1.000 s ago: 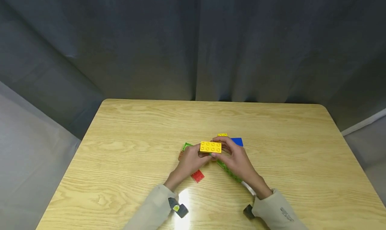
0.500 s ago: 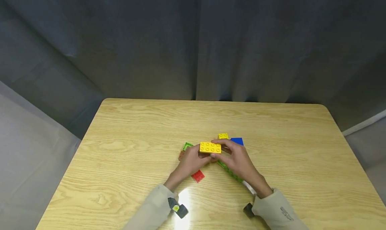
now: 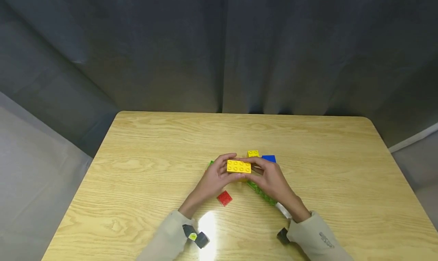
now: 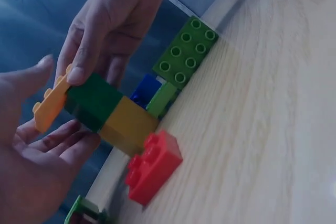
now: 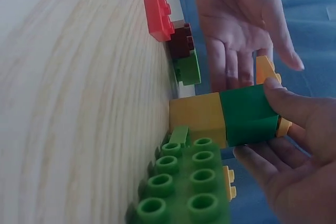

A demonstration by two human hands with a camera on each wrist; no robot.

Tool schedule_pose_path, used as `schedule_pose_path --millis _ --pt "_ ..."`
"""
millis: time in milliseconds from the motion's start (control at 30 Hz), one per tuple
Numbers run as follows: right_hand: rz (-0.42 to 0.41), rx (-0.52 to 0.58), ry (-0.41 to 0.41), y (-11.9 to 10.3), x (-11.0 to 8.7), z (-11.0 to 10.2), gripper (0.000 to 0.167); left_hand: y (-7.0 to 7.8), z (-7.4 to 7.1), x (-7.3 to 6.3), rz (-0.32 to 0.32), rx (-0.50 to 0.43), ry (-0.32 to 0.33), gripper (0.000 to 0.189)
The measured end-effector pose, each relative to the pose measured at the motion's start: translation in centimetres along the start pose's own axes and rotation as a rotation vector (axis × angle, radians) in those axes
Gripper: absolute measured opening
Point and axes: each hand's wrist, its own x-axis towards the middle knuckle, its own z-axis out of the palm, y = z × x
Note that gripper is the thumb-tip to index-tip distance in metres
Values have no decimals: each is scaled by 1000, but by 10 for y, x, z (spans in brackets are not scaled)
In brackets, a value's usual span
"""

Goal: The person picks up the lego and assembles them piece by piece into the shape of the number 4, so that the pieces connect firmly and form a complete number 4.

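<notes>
Eight studs (image 3: pixel 235 163) on yellow brick (image 3: pixel 238 166), green block (image 5: pixel 249 115) beneath

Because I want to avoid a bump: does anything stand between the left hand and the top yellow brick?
Nothing visible does: the left hand lies open around the left end of the top yellow brick, with the right hand at its right end.
</notes>
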Motion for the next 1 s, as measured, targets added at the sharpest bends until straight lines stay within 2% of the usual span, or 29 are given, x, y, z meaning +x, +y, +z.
schedule_pose_path --millis 100,200,333,600,800,1000 --pt "3 19 -12 1 -1 0 45 0 0 1 20 76 46 46" --pt "16 50 -38 3 -1 0 41 -1 1 1 15 118 83 38" --pt "39 42 -48 3 0 -2 32 -2 1 2 -2 113 105 37" --pt "63 47 -59 1 3 -4 30 0 2 4 -20 118 123 34" --pt "73 40 -71 1 5 -4 27 1 2 5 -60 102 119 35" --pt "63 40 -73 1 7 -6 26 1 4 7 -49 135 142 33"
